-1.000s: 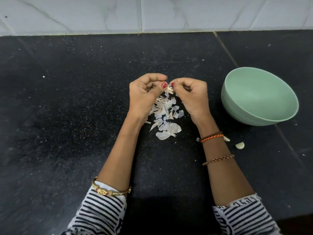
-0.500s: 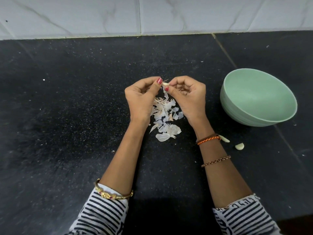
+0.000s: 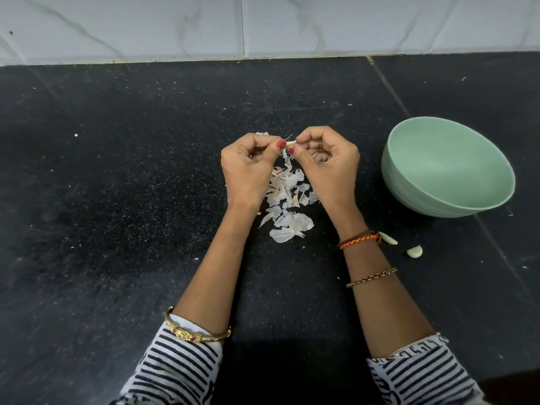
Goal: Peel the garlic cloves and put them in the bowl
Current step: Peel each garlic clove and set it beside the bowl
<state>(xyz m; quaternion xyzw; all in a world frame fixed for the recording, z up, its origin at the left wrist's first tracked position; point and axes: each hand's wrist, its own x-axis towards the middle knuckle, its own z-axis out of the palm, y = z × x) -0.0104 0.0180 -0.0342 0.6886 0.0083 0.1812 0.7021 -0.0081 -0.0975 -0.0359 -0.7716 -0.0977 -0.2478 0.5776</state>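
Observation:
My left hand (image 3: 248,168) and my right hand (image 3: 330,165) meet above the counter, and both pinch one small garlic clove (image 3: 290,143) between thumbs and fingertips. Most of the clove is hidden by my fingers. A pile of papery white garlic skins (image 3: 287,206) lies on the black counter right under my hands. Two loose garlic cloves, one long (image 3: 388,238) and one curved (image 3: 415,252), lie by my right wrist. The pale green bowl (image 3: 450,173) stands to the right of my hands, and its inside shows nothing in it.
The black speckled counter (image 3: 117,200) stretches wide to the left and toward me, dotted with small white flecks. A white tiled wall (image 3: 263,24) closes off the far edge. A seam in the counter (image 3: 388,86) runs diagonally toward the bowl.
Both hands have shifted slightly with the clove still pinched between them, and the thumbs have worked at its tip. The skins, loose cloves and bowl lie as before.

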